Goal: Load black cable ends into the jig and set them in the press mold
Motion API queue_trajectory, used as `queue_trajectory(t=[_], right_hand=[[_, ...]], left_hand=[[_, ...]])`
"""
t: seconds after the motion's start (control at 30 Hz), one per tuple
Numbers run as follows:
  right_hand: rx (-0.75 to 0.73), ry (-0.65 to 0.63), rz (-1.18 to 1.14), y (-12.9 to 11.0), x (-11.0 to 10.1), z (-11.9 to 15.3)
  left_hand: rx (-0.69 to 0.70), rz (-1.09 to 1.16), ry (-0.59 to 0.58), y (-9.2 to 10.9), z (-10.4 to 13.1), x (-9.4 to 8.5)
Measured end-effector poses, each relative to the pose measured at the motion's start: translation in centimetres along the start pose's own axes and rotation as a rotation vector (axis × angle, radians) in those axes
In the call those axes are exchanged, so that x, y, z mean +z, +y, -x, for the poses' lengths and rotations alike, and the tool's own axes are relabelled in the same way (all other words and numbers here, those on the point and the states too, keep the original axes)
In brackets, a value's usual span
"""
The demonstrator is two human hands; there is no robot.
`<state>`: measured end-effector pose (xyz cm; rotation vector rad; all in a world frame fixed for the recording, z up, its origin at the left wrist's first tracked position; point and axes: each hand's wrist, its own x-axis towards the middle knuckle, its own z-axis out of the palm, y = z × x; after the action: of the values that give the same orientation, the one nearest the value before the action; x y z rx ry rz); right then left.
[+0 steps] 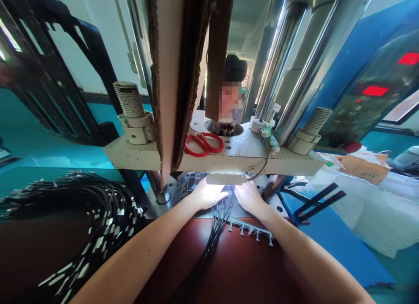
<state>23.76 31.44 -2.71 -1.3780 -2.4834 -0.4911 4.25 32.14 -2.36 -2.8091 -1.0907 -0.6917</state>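
The left hand [209, 195] and right hand [249, 197] flanked black cables [218, 225] crossing the front edge of the metal plate [175, 195], below a press block [281, 162]; fingertips hidden, grip untellable. A descending block might have crushed fingers; tugging, misaligned cables.

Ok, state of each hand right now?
Left hand: by thin black cables, partly hidden; grip can't be told.
Right hand: beside those cables, partly hidden; grip can't be told.

Left hand [209, 195], right hand [248, 196] at metal press bed [178, 194]; black cables [214, 234] between; red-handled scissors [203, 154] above.
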Motion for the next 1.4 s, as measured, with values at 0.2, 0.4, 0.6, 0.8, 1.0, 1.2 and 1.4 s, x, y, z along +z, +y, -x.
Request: queue_trajectory(t=[0.2, 0.4, 0.6, 0.8, 1.0, 1.2, 1.4], right_hand=[[0.011, -0.041, -0.050, 0.1, 0.1, -0.1], [0.016, 0.007, -0.104, 0.0, 0.2, 0.2], [-0.012, -0.047, -0.137, 0.3, 0.2, -0.1], [0.001, -0.078, -0.102, 0.2, 0.2, -0.6], [0.054, -0.122, -0.138, -0.1, -0.1, -1.5], [0.004, -0.140, -0.184, 0.2, -0.8, -2.5], [-0.004, -0.233, -0.193, 1.7, -1.3, -3.9]], left_hand=[[-0.083, -0.007, -0.012, 0.6, -0.9, -0.1], [-0.261, -0.041, 0.047, 1.7, -1.8, 1.3], [-0.315, -0.047, 0.030, 2.1, -2.5, 2.1], [-0.356, -0.045, 0.019, 2.0, -3.4, 2.8], [-0.351, -0.034, 0.010, 2.0, -2.9, 3.0], [-0.355, -0.006, -0.018, 2.3, -3.4, 2.4], [-0.335, 0.027, 0.003, 1.7, -1.3, 0.1]])
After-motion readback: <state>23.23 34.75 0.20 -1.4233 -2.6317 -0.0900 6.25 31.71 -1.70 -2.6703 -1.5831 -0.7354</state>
